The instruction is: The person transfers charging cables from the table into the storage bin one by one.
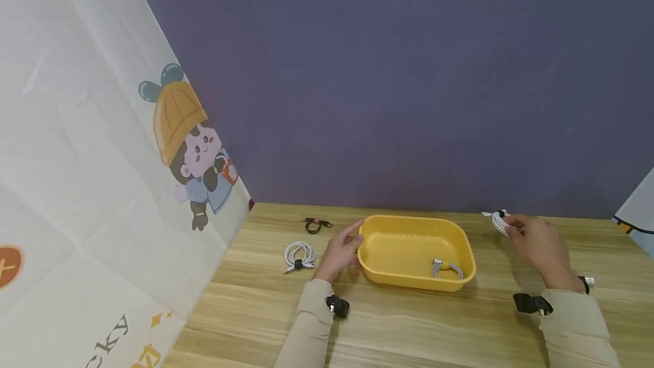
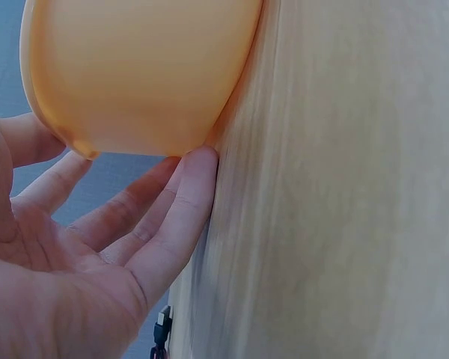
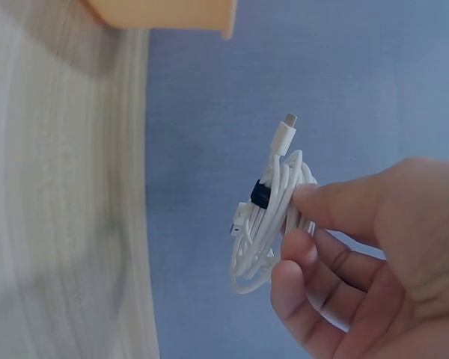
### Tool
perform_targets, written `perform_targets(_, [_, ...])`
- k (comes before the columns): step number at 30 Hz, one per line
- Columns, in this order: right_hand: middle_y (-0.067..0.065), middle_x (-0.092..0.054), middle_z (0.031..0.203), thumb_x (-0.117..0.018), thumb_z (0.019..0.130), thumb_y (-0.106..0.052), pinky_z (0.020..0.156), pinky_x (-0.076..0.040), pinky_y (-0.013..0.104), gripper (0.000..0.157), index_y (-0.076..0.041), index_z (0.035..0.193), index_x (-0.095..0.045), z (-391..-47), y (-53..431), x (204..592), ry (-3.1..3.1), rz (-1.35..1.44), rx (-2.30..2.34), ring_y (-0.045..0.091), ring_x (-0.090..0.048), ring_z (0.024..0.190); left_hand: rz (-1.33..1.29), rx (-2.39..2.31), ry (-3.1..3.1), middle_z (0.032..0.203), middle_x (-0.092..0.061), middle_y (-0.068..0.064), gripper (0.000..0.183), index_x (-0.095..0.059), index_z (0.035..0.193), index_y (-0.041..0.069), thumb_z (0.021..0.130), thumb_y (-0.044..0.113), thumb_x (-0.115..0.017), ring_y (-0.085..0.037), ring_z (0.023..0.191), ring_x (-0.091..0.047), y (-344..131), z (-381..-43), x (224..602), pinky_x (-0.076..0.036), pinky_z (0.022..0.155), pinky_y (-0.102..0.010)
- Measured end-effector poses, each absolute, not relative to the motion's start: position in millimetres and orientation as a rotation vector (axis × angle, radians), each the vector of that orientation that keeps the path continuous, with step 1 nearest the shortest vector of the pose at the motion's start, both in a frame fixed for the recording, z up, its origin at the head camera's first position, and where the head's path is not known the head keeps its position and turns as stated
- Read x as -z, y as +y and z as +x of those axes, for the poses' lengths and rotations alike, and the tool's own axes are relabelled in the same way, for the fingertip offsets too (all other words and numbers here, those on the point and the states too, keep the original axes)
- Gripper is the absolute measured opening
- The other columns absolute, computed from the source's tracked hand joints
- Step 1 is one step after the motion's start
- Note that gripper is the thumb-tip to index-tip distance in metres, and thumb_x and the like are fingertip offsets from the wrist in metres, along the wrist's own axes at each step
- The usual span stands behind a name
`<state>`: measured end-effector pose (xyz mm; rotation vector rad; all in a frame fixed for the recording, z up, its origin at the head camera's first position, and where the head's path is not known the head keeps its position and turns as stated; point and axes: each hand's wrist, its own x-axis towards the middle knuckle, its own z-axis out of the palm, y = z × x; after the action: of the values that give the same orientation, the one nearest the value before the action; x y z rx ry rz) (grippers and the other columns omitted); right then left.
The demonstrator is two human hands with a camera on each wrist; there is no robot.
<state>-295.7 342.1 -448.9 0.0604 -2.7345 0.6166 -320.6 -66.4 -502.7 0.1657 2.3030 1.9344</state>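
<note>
My right hand [image 1: 543,247] pinches a coiled white USB cable [image 3: 266,235] between thumb and fingers. A black tie binds the coil, and its USB-C plug points up in the right wrist view. In the head view this hand is right of the yellow plastic bin [image 1: 398,247], near the table's back edge. My left hand [image 1: 339,253] touches the bin's left end, its fingertips spread along the outer wall and rim in the left wrist view. Inside the bin, at the front right, lies a coiled grey cable [image 1: 447,268] with a yellow tie.
Left of the bin, a coiled white cable [image 1: 300,255] and a small black cable [image 1: 314,225] with a red tie lie on the wooden table [image 1: 409,322]. A white plug [image 1: 590,281] shows beside my right wrist. A dark partition [image 1: 409,84] rises behind the table.
</note>
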Motion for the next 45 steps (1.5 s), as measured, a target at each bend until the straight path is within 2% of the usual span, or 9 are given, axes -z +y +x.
perform_targets(3, [0.024, -0.07, 0.095, -0.059, 0.093, -0.013, 0.05, -0.044, 0.035, 0.022, -0.001, 0.11, -0.067, -294, 338, 445, -2.716, 0.084, -0.633, 0.037, -0.064, 0.077, 0.159, -1.929, 2.309, 0.117, -0.065, -0.02, 0.043, -0.049, 0.141, 0.031, 0.099, 0.022, -0.054, -0.029, 0.089, -0.07, -66, -320, 503, -0.063, 0.063, -0.032])
perform_targets(7, [0.02, -0.071, 0.091, -0.06, 0.094, -0.015, 0.049, -0.041, 0.027, 0.023, -0.002, 0.111, -0.068, -293, 332, 440, -2.71, 0.124, -0.664, 0.026, -0.062, 0.071, 0.154, -1.918, 2.325, 0.115, -0.066, -0.019, 0.043, -0.049, 0.141, 0.031, 0.099, 0.023, -0.055, -0.027, 0.087, -0.07, -67, -319, 504, -0.063, 0.062, -0.032])
perform_targets(13, [0.013, -0.07, 0.083, -0.063, 0.093, -0.015, 0.049, -0.037, 0.025, 0.022, -0.003, 0.11, -0.069, -290, 320, 432, -2.679, 0.222, -0.651, 0.013, -0.055, 0.063, 0.148, -1.917, 2.335, 0.114, -0.066, -0.019, 0.044, -0.049, 0.141, 0.032, 0.098, 0.024, -0.055, -0.024, 0.085, -0.069, -67, -316, 505, -0.063, 0.062, -0.033])
perform_targets(21, [0.01, -0.066, 0.085, -0.063, 0.094, -0.018, 0.047, -0.034, 0.023, 0.022, -0.005, 0.11, -0.068, -288, 306, 429, -2.679, 0.289, -0.67, 0.011, -0.049, 0.062, 0.145, -1.934, 2.318, 0.115, -0.065, -0.021, 0.044, -0.049, 0.141, 0.032, 0.098, 0.024, -0.055, -0.027, 0.086, -0.07, -68, -316, 506, -0.063, 0.062, -0.033])
perform_targets(33, [0.003, -0.063, 0.078, -0.064, 0.092, -0.012, 0.045, -0.033, 0.021, 0.018, -0.007, 0.108, -0.07, -289, 297, 427, -2.632, 0.364, -0.662, 0.004, -0.044, 0.058, 0.151, -1.919, 2.33, 0.117, -0.065, -0.02, 0.042, -0.05, 0.137, 0.041, 0.099, 0.024, -0.054, -0.029, 0.09, -0.069, -66, -317, 502, -0.063, 0.064, -0.033])
perform_targets(41, [0.003, -0.063, 0.082, -0.064, 0.092, -0.013, 0.046, -0.034, 0.02, 0.019, -0.008, 0.109, -0.071, -288, 290, 426, -2.622, 0.411, -0.652, 0.005, -0.043, 0.059, 0.165, -1.898, 2.347, 0.116, -0.065, -0.021, 0.044, -0.047, 0.142, 0.031, 0.099, 0.024, -0.054, -0.029, 0.088, -0.07, -65, -318, 501, -0.063, 0.063, -0.032])
perform_targets(45, [0.003, -0.063, 0.082, -0.065, 0.091, -0.012, 0.046, -0.033, 0.019, 0.018, -0.009, 0.108, -0.071, -289, 287, 425, -2.608, 0.432, -0.657, 0.005, -0.042, 0.058, 0.165, -1.902, 2.35, 0.116, -0.065, -0.021, 0.044, -0.047, 0.142, 0.031, 0.099, 0.024, -0.053, -0.029, 0.087, -0.07, -65, -318, 500, -0.063, 0.063, -0.032])
